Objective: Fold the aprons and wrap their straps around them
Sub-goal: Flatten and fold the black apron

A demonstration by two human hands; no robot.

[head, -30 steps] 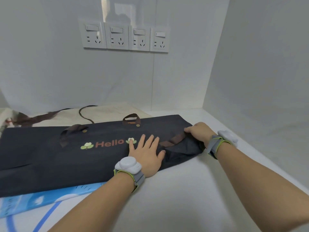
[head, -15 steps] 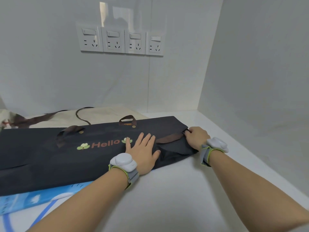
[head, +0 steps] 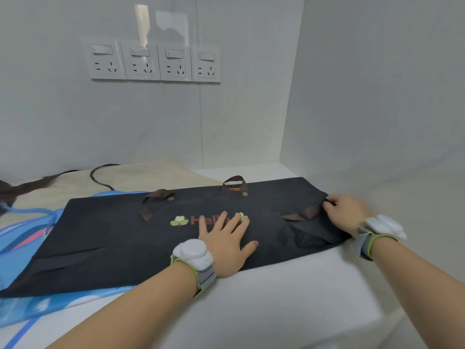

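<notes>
four wall sockets point(head: 155, 62) in row on white wall point(head: 377, 96); white table point(head: 276, 298) below.

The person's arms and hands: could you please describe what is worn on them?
Both forearms are bare, with no sleeves or gloves. The left wrist carries a rounded white device on a grey band edged in yellow-green. The right wrist carries a matching white device on the same kind of grey, yellow-green-edged band. No cables show.

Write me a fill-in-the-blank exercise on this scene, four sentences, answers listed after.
1. The left hand presses ____ on the dark apron.
2. The right hand pinches the apron's ____ end.
3. On the wall sit ____ sockets.
4. Beneath the dark apron lies a ____ apron.

Answers: flat; right; four; blue
</notes>
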